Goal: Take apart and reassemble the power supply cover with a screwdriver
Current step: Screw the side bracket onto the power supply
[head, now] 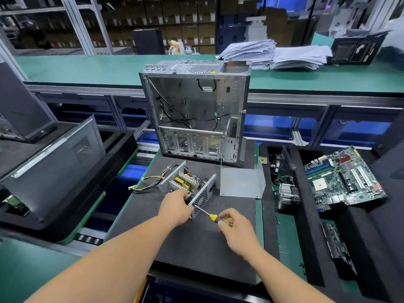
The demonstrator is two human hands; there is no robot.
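Left hand (175, 206) grips the open power supply (185, 184) on the mat (196, 248), right hand (235, 226) pinches the screwdriver (213, 217), tip against its grille; cover (241, 182) lies just beside.

Green-topped long bench (87, 68) across the far side, on a grey metal frame (306, 99) with blue bins (269, 125) beneath. Behind it, slanted metal posts (72, 20) and dim shelves stacked with brown cardboard boxes (175, 16), lit blue at the upper right. On the bench, piles of white paper (273, 53) beside a black box (358, 49); nearer, a dark foam mat (196, 241) on a green worktop (286, 237), a roller track (89, 238) to the left.
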